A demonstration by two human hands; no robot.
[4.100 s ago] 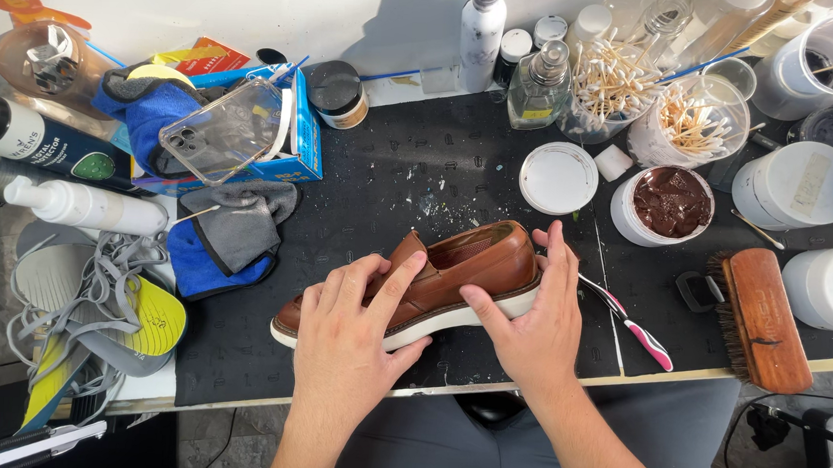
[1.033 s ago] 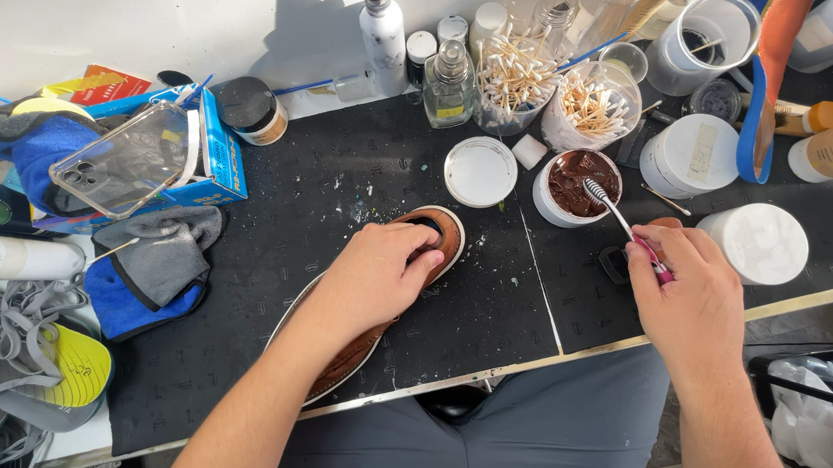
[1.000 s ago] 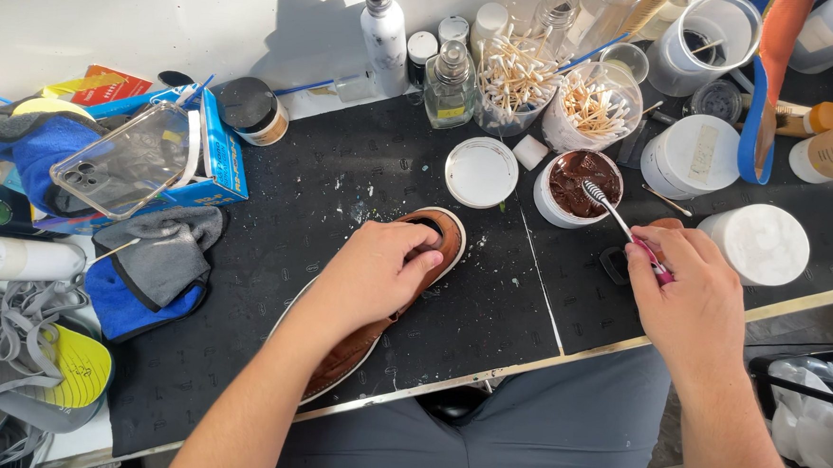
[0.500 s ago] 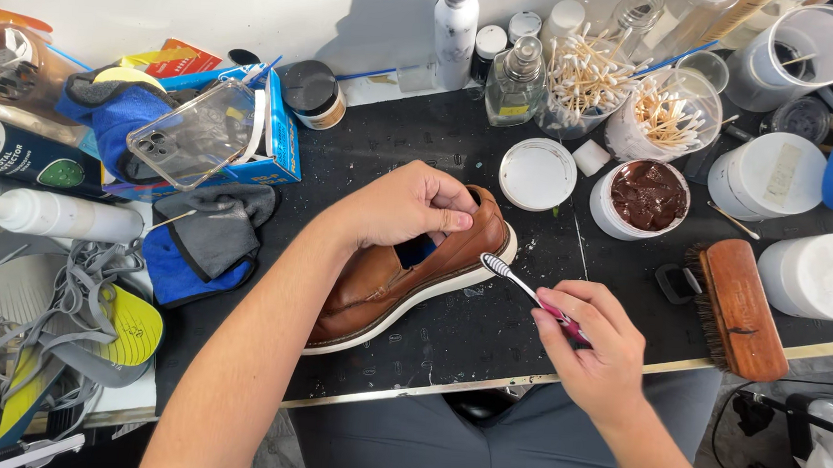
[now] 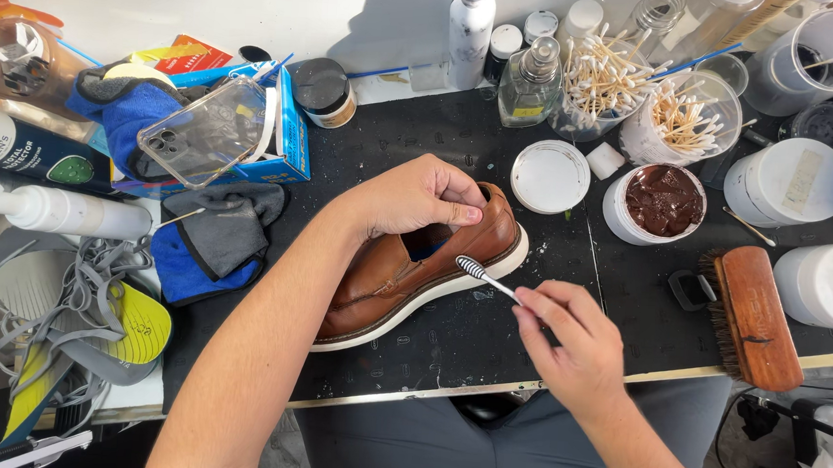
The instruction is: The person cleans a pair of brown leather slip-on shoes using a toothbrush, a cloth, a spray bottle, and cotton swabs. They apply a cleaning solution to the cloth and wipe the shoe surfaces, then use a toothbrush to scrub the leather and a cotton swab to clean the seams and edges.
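I am gripping the brown leather shoe (image 5: pixel 405 271) with my left hand (image 5: pixel 418 198), fingers curled over its heel collar, while it is lying on its side on the black work mat (image 5: pixel 410 357). My right hand (image 5: pixel 572 342) is pinching the handle of a small toothbrush (image 5: pixel 481 275), whose bristled head is touching the shoe's white sole edge. An open tub of brown polish (image 5: pixel 660 201) is sitting near, and a wooden brush (image 5: pixel 749 318) is lying to the right
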